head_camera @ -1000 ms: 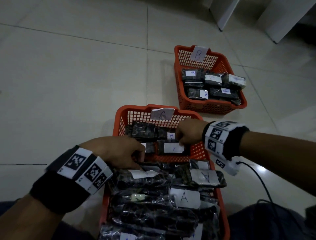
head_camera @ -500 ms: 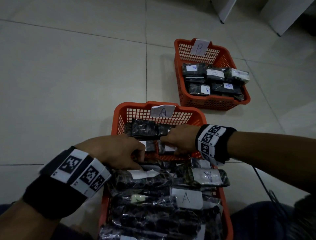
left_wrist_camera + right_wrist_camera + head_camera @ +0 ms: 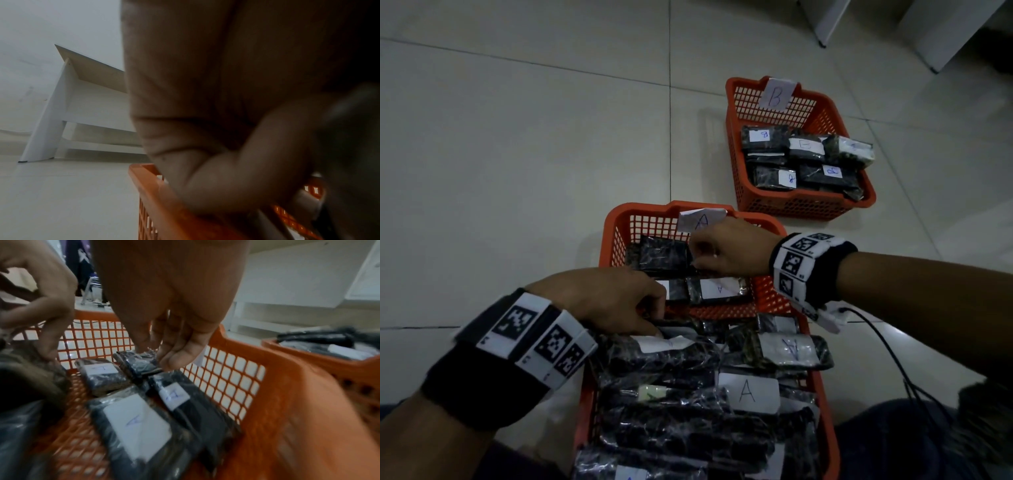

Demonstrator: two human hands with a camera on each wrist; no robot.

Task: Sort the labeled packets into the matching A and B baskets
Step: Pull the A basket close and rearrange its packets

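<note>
The orange basket tagged A [image 3: 619, 222] stands in the middle of the floor and holds several dark packets, one with an A label [image 3: 717, 289]. My right hand [image 3: 693, 255] reaches into it and pinches the end of a dark packet [image 3: 664, 255] at the far side; the right wrist view shows fingertips [image 3: 141, 347] and thumb on its plastic edge [image 3: 139, 361]. The basket tagged B [image 3: 732, 102] sits at the far right with B-labelled packets [image 3: 787, 178]. My left hand [image 3: 654, 318] curls over a packet [image 3: 671, 342] at the far end of the nearest basket [image 3: 822, 411].
The nearest basket is heaped with wrapped packets, some labelled A [image 3: 748, 392]. A black cable [image 3: 876, 339] runs from my right wrist across the floor. White furniture legs [image 3: 822, 24] stand at the far right. Pale floor tiles spread to the left.
My right hand has moved from the front right packet in basket A to the far dark packet and taken its end. The left hand has stayed put.
</note>
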